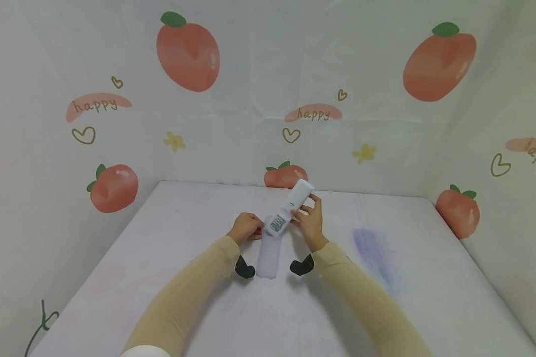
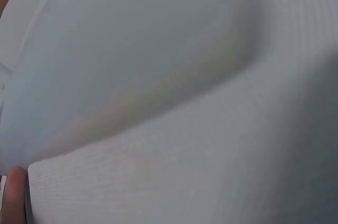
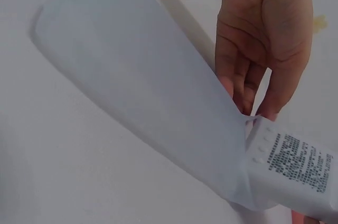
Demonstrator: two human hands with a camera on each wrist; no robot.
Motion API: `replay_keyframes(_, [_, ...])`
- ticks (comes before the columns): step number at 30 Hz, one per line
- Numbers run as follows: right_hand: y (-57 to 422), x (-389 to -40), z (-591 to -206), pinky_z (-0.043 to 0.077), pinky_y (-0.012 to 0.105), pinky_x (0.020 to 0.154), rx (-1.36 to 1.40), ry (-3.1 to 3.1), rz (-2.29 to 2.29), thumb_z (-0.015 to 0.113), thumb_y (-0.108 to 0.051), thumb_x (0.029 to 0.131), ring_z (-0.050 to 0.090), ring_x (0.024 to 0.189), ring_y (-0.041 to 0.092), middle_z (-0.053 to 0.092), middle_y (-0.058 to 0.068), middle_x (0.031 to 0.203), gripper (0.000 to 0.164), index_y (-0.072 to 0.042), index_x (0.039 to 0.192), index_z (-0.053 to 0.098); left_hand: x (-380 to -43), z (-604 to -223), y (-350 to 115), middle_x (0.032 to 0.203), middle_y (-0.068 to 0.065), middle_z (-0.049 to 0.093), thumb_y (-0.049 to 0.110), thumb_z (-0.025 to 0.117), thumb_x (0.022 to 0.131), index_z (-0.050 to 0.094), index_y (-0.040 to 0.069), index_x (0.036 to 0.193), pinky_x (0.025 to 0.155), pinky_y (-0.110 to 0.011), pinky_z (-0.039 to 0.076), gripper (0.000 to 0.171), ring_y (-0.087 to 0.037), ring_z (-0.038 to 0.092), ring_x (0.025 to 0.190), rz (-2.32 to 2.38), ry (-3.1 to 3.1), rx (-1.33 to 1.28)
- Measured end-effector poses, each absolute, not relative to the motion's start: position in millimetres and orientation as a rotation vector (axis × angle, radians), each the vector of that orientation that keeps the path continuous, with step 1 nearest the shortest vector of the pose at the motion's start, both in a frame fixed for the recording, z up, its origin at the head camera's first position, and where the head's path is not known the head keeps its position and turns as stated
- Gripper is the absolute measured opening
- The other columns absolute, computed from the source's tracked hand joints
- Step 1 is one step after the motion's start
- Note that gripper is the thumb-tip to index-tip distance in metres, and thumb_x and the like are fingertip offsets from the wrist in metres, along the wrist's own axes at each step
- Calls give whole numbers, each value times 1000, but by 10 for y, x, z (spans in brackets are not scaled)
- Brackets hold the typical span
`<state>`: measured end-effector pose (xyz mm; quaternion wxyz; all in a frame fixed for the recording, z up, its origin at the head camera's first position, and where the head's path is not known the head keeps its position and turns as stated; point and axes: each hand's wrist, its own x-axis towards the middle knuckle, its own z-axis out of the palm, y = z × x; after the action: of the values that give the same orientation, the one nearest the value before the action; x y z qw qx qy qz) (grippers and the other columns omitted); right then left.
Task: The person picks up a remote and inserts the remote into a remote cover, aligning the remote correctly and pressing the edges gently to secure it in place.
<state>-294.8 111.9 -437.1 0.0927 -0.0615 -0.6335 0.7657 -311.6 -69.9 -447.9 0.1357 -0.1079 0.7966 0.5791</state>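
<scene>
My right hand (image 1: 311,219) grips a long white device (image 1: 301,192) with a printed code label (image 1: 278,223), holding it tilted up to the right. Its lower end sits at the mouth of a translucent, pale sleeve (image 1: 269,255). In the right wrist view the sleeve's mouth wraps the corner of the device (image 3: 288,195), and the rest of the sleeve (image 3: 142,76) stretches out flat. My left hand (image 1: 246,227) pinches the edge of that mouth; its fingers (image 3: 244,84) show beside the device. Only a fingertip (image 2: 14,195) and the sleeve's large blurred surface (image 2: 137,34) fill the left wrist view.
Below the hands spreads a white table (image 1: 196,238) with a faint purple patch (image 1: 375,253) on the right. A fruit-printed curtain (image 1: 250,74) hangs behind and along the sides. Black wrist mounts (image 1: 244,268) jut inward. A green cord (image 1: 44,322) lies at the lower left.
</scene>
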Motion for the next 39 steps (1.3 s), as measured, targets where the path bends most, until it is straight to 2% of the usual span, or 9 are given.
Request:
replay_keyframes(4, [1110,-2970,-4365,55,52,85,-161,-1932,2247,61,13,88,61,90,21,55,23,110,70,-14,145,30,-3106,-4456,-691,72,-6,59,2,62,89,65,-2,92,58,-23,56,6,-11,57,63,1662,2311,-310])
replay_keyframes(10, [1112,-3019,-4379,56,52,82,-152,-2016,2185,62,11,88,64,80,18,56,24,109,69,-11,146,32,-3128,-4470,-695,71,-8,59,1,63,88,65,-2,88,58,-25,57,4,-12,58,60,1659,2301,-265])
replay_keyframes(19, [1106,-3096,-4378,59,43,73,-181,-2170,1999,65,7,88,66,86,27,57,25,111,67,-11,146,35,-3097,-4493,-670,68,-4,57,2,63,90,65,-3,92,56,-22,56,6,-10,56,60,1675,2339,-252])
replay_keyframes(29, [1061,-3108,-4330,59,42,74,-130,-2293,1981,64,6,88,65,98,35,60,28,116,69,-11,149,35,-3123,-4450,-606,71,-6,59,4,64,90,65,-2,93,57,-22,56,8,-11,57,62,1655,2345,-246])
replay_keyframes(35, [1057,-3097,-4302,58,46,78,-80,-2363,1984,64,4,89,64,100,35,59,28,119,70,-11,151,33,-3114,-4433,-568,87,-11,66,6,65,90,67,-2,93,61,-24,56,8,-13,60,70,1674,2349,-210])
replay_keyframes(39, [1110,-3094,-4290,57,47,80,-37,-2344,2031,62,5,91,67,94,36,57,30,119,69,-8,151,31,-3099,-4426,-543,100,-14,68,7,62,93,63,1,96,62,-23,54,7,-15,62,78,1764,2271,-193])
